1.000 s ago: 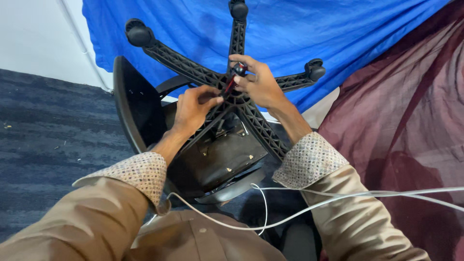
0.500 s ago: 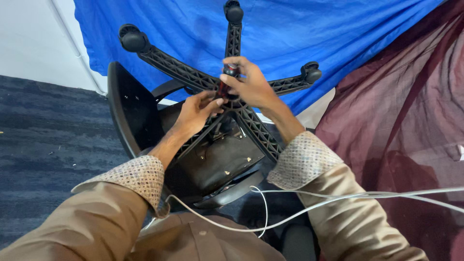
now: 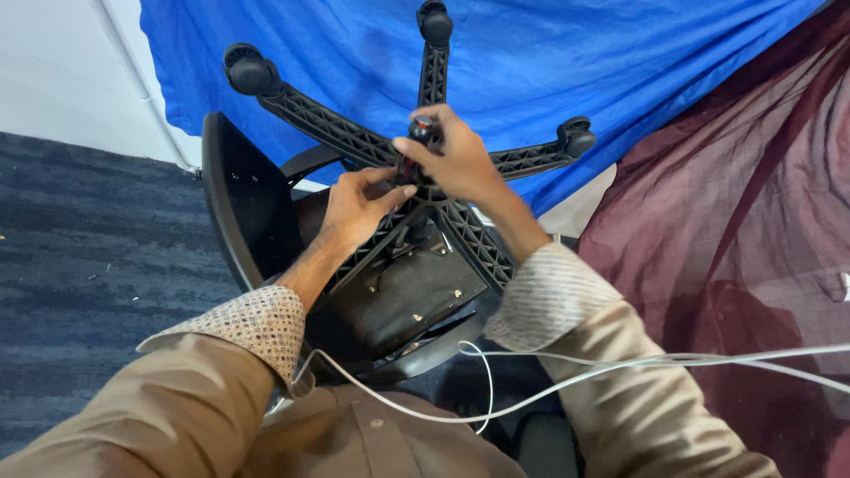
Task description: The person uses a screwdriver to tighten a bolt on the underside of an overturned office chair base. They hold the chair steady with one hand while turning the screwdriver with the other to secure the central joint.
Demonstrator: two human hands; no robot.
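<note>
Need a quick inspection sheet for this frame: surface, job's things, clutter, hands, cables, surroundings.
Surface: dark blue-grey carpet, a few small specks on it.
Job's things: black office chair, upturned, its star base with castors pointing up; a small red-and-black tool at the hub.
Clutter: nothing seen.
Hands: left hand pinches at the hub just beside the tool; right hand is wrapped around the tool's handle.
Cables: white cable runs across the lap and off to the right.
Surroundings: blue sheet behind, maroon cloth on the right, white wall on the left.

Dark grey carpet (image 3: 80,265); overturned black office chair (image 3: 257,204) lies on it.
</note>
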